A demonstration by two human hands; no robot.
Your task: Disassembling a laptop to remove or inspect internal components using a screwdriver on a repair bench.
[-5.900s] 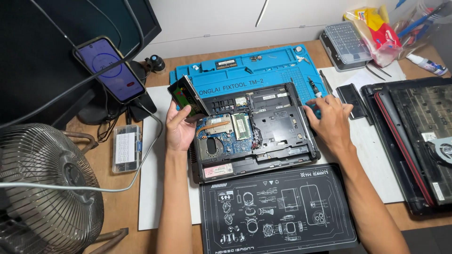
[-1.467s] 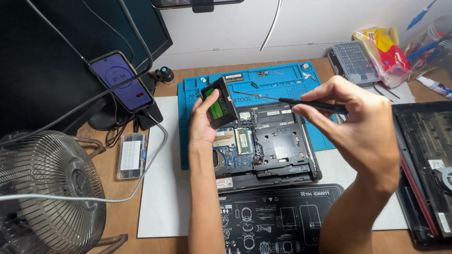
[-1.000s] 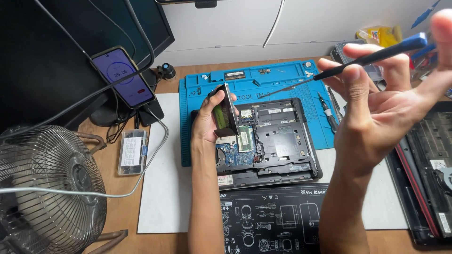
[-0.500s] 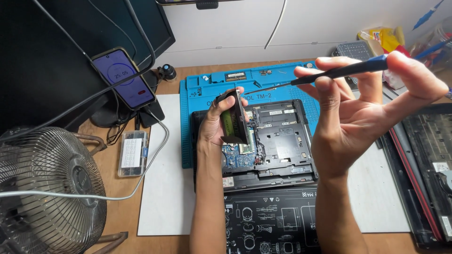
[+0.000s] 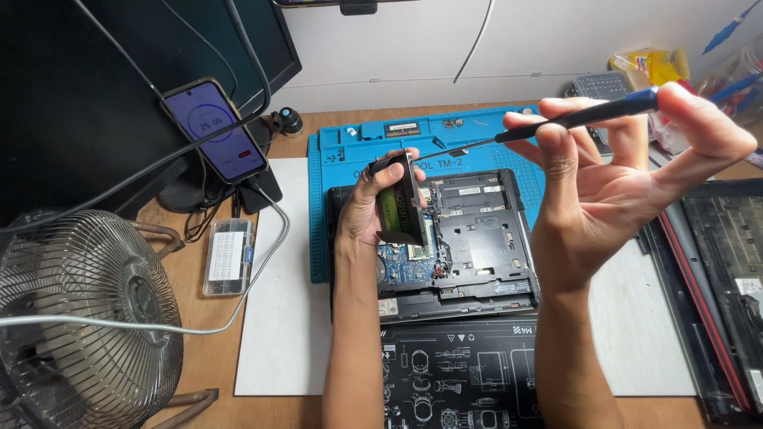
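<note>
Above opened laptop [image 5: 477,238]: drive [image 5: 400,200], screwdriver [image 5: 556,123].

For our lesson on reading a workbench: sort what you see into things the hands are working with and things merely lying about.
In use:
- left hand holding the drive module
- right hand holding the screwdriver
- opened laptop base
- blue repair mat

Lying about:
- desk fan
- phone on stand
- clear parts box
- black screw mat
</note>
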